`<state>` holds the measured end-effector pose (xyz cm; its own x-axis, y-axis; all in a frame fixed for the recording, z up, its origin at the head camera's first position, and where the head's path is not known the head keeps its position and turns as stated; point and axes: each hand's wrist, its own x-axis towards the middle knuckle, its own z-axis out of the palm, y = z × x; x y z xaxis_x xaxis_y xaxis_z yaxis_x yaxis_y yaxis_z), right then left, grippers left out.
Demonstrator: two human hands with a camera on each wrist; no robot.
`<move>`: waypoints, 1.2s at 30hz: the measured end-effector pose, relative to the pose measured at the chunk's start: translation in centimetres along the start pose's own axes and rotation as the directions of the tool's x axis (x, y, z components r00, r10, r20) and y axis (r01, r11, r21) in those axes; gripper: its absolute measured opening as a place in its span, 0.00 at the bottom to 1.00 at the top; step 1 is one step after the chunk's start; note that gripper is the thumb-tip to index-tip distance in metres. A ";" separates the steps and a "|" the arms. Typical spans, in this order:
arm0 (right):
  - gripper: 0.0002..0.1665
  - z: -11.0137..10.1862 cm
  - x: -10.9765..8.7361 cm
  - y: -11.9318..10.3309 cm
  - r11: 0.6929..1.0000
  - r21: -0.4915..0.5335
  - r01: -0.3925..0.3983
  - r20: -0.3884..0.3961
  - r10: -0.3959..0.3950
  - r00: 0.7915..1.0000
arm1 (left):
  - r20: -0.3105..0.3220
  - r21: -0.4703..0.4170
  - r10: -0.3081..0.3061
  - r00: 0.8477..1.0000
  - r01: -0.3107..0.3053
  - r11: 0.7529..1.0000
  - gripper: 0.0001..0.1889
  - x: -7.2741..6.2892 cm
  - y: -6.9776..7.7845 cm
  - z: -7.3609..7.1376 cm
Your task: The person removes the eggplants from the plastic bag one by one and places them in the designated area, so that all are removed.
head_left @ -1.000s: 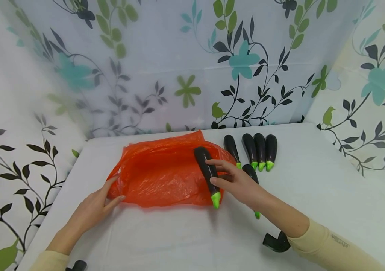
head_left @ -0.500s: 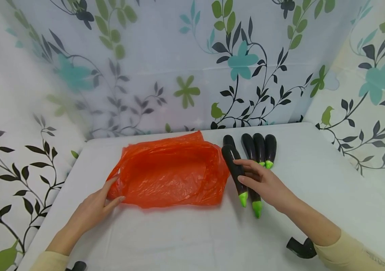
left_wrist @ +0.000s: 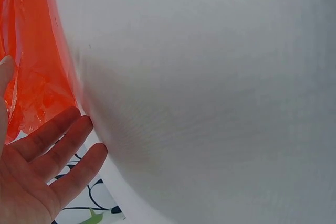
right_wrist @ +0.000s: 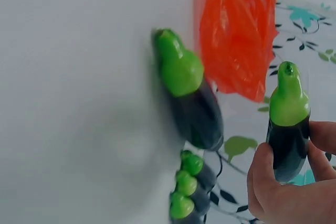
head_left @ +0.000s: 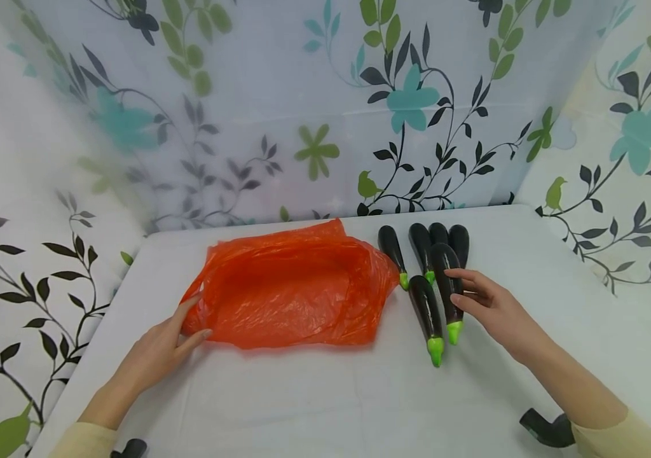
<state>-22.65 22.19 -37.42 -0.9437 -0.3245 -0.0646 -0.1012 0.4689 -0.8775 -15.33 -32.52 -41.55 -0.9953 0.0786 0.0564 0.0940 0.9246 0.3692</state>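
Note:
My right hand (head_left: 494, 310) holds a dark eggplant (head_left: 445, 283) with a bright green stem end, thumb on one side and fingers on the other. In the right wrist view that same eggplant (right_wrist: 289, 111) stands raised in the hand, green end up. It partly covers the row of eggplants behind it in the head view. Another eggplant (head_left: 425, 312) lies just left of it. My left hand (head_left: 150, 353) touches the left edge of a red plastic bag (head_left: 288, 318), whose mouth gapes. Several straight fingers (left_wrist: 73, 179) show against the bag's side in the left wrist view.
One eggplant (head_left: 390, 248) lies at the bag's right edge, and several more (head_left: 419, 242) lie side by side at the back. A black curved object (head_left: 548, 429) is by my right forearm. Patterned cloth (head_left: 314, 127) hangs behind the white table (head_left: 274, 401).
My right hand has carried the eggplant rightward, from over the bag's right part to in front of the back row. The left hand and bag stay about where they were.

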 end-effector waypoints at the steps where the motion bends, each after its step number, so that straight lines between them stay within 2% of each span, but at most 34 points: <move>1: 0.33 -0.2 -0.2 0.4 1.000 -0.009 -0.007 0.000 0.007 1.000 | -0.001 0.002 0.001 1.000 -0.001 1.000 0.39 0.0 0.0 0.0; 7: 0.35 -0.7 -0.6 2.3 0.998 -0.045 -0.038 0.035 0.040 0.999 | 0.006 0.005 -0.008 1.000 0.008 1.000 0.39 0.1 0.1 0.0; 17: 0.33 0.1 -0.5 4.7 0.996 -0.072 -0.052 0.064 0.057 0.996 | 0.008 0.005 -0.011 1.000 0.011 1.000 0.39 0.1 0.1 0.0; 28: 0.34 0.7 0.1 5.4 0.988 -0.122 -0.093 0.064 0.101 0.993 | 0.006 0.005 -0.012 1.000 0.012 1.000 0.40 0.1 0.0 0.1; 36: 0.33 1.0 0.3 5.4 0.986 -0.134 -0.095 0.058 0.104 0.993 | 0.007 0.002 -0.016 1.000 0.016 1.000 0.40 0.0 0.1 -0.1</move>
<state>-23.18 23.80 -42.60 -0.9291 -0.3214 -0.1831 -0.0521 0.6038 -0.7954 -15.32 -32.48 -41.48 -0.9968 0.0670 0.0439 0.0785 0.9266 0.3678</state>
